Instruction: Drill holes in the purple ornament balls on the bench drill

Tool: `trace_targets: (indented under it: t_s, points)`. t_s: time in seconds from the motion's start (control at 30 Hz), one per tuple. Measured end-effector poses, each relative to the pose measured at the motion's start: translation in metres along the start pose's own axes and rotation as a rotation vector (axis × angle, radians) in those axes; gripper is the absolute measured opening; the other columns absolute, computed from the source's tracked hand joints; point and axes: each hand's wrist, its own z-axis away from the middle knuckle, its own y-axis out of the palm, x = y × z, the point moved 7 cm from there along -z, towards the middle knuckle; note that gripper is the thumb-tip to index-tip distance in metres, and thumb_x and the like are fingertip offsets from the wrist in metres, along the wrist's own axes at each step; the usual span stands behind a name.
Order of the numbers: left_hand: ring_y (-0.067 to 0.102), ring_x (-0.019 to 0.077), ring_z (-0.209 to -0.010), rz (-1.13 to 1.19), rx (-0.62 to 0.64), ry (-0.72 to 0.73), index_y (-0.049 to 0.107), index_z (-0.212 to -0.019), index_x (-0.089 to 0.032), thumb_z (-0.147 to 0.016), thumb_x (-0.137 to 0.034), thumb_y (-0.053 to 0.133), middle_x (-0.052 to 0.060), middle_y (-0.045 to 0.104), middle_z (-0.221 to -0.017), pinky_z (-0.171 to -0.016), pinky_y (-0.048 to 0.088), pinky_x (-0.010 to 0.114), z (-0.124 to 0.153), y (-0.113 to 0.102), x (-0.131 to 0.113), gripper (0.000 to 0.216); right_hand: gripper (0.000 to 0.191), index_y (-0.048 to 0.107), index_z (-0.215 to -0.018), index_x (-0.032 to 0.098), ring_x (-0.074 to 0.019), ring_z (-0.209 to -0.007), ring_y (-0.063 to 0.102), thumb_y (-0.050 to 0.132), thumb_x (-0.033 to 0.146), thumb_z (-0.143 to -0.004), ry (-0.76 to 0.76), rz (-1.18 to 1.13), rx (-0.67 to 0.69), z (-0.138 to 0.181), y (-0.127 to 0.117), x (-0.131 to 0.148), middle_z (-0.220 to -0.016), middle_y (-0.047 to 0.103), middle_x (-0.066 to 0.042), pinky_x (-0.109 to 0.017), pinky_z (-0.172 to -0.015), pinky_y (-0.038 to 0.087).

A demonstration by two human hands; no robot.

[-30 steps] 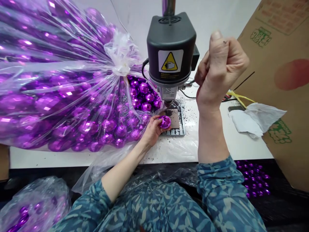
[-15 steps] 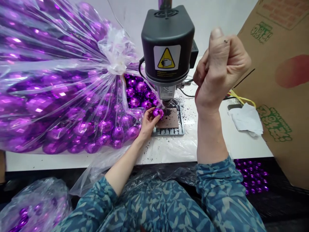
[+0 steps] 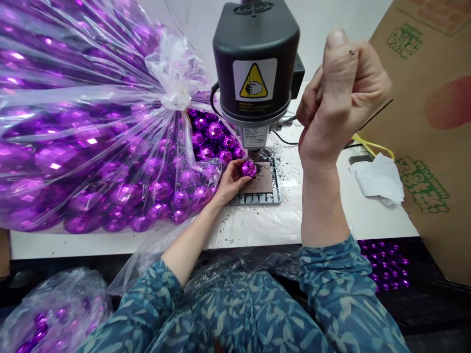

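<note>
My left hand (image 3: 232, 180) pinches a shiny purple faceted ball (image 3: 249, 168) between thumb and fingers. It holds the ball just under the chuck (image 3: 253, 153) of a small bench drill press (image 3: 255, 68), at the left side of a brown board (image 3: 263, 177) on the slotted metal base (image 3: 257, 198). My right hand (image 3: 340, 93) is raised beside the motor head, its fingers curled into a fist around the press's feed lever (image 3: 289, 121). Most of the lever is hidden by the hand. The drill bit's tip cannot be made out behind the ball.
A big clear bag (image 3: 91, 147) of purple balls fills the left, with loose balls (image 3: 211, 137) at its opening. Dark shavings litter the white table (image 3: 257, 230). On the right are a white cloth (image 3: 379, 179), a yellow strap (image 3: 373, 146) and a cardboard box (image 3: 434, 147).
My left hand has shifted slightly right with the ball, bringing it closer beneath the chuck. My right hand stays closed at the lever. The view has moved a little.
</note>
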Motion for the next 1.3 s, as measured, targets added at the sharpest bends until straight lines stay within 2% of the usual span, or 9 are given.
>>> trace_targets:
  t_s: [0.1,0.3,0.5,0.6,0.73,0.97,1.1,1.2,1.3]
  points:
    - [0.064,0.0261,-0.122,-0.007,0.036,0.011,0.053,-0.122,-0.024,-0.067,-0.058,0.089,0.011,0.065,-0.128,-0.112,0.049,0.046,-0.003,0.002,0.0,0.074,0.067,0.018,-0.06,0.025,-0.0082,-0.036,0.024,0.047,0.079,-0.087,0.005,0.053,-0.001,0.0,0.0,0.0,-0.043,0.024,0.006,-0.03,-0.04,0.021]
    - [0.063,0.0284,-0.127,-0.043,0.058,0.031,0.054,-0.125,-0.024,-0.07,-0.053,0.088,0.012,0.064,-0.132,-0.116,0.046,0.05,-0.006,0.006,0.003,0.071,0.06,0.021,-0.059,0.024,-0.0076,-0.036,0.026,0.057,0.058,-0.093,-0.019,-0.025,0.016,0.001,0.0,0.003,-0.044,0.028,0.006,-0.029,-0.041,0.021]
    - [0.061,0.0299,-0.131,-0.098,0.108,0.076,0.054,-0.13,-0.022,-0.076,-0.043,0.085,0.014,0.063,-0.138,-0.119,0.045,0.052,-0.001,0.01,-0.003,0.065,0.058,0.019,-0.061,0.024,-0.0083,-0.036,0.025,0.054,0.056,-0.095,-0.017,0.027,0.022,0.001,-0.001,0.002,-0.044,0.028,0.006,-0.03,-0.041,0.022]
    - [0.061,0.0304,-0.132,-0.135,0.138,0.104,0.055,-0.131,-0.022,-0.077,-0.042,0.084,0.015,0.062,-0.14,-0.117,0.046,0.052,0.004,0.014,-0.007,0.064,0.061,0.02,-0.06,0.025,-0.0083,-0.036,0.024,0.052,0.064,-0.093,-0.02,0.033,0.021,0.001,-0.001,0.002,-0.044,0.027,0.006,-0.031,-0.04,0.021]
    - [0.061,0.0291,-0.131,-0.151,0.105,0.082,0.055,-0.13,-0.021,-0.077,-0.047,0.085,0.015,0.061,-0.14,-0.116,0.047,0.048,0.006,0.016,-0.007,0.067,0.065,0.02,-0.06,0.025,-0.0077,-0.035,0.023,0.049,0.077,-0.088,-0.007,0.039,0.006,0.001,-0.001,0.001,-0.043,0.025,0.007,-0.03,-0.04,0.021]
    - [0.067,0.0268,-0.115,-0.127,0.03,0.053,0.057,-0.121,-0.02,-0.073,-0.051,0.088,0.012,0.068,-0.122,-0.106,0.052,0.046,0.005,0.017,-0.007,0.065,0.07,0.017,-0.062,0.024,-0.0078,-0.038,0.024,0.041,0.086,-0.083,0.009,0.092,0.0,0.001,-0.001,0.0,-0.045,0.021,0.006,-0.029,-0.043,0.02]
    - [0.067,0.0268,-0.114,-0.121,0.022,0.057,0.057,-0.119,-0.02,-0.073,-0.052,0.087,0.012,0.069,-0.121,-0.104,0.053,0.045,0.006,0.018,-0.009,0.064,0.069,0.018,-0.061,0.023,-0.0069,-0.039,0.022,0.046,0.081,-0.086,-0.039,0.037,-0.006,0.004,-0.002,0.002,-0.045,0.02,0.007,-0.03,-0.045,0.02]
    - [0.066,0.0271,-0.116,-0.121,0.023,0.065,0.057,-0.119,-0.021,-0.073,-0.052,0.087,0.012,0.068,-0.123,-0.106,0.052,0.046,0.006,0.018,-0.009,0.063,0.064,0.019,-0.06,0.024,-0.0063,-0.04,0.023,0.055,0.068,-0.09,-0.037,0.013,-0.032,0.011,-0.006,0.005,-0.046,0.021,0.007,-0.03,-0.047,0.021]
    - [0.066,0.0273,-0.117,-0.124,0.024,0.065,0.058,-0.119,-0.021,-0.073,-0.053,0.087,0.012,0.069,-0.122,-0.106,0.052,0.045,0.006,0.018,-0.009,0.063,0.059,0.02,-0.06,0.024,-0.0057,-0.041,0.026,0.057,0.054,-0.094,0.014,0.083,-0.054,0.02,-0.013,0.008,-0.047,0.023,0.007,-0.029,-0.05,0.024]
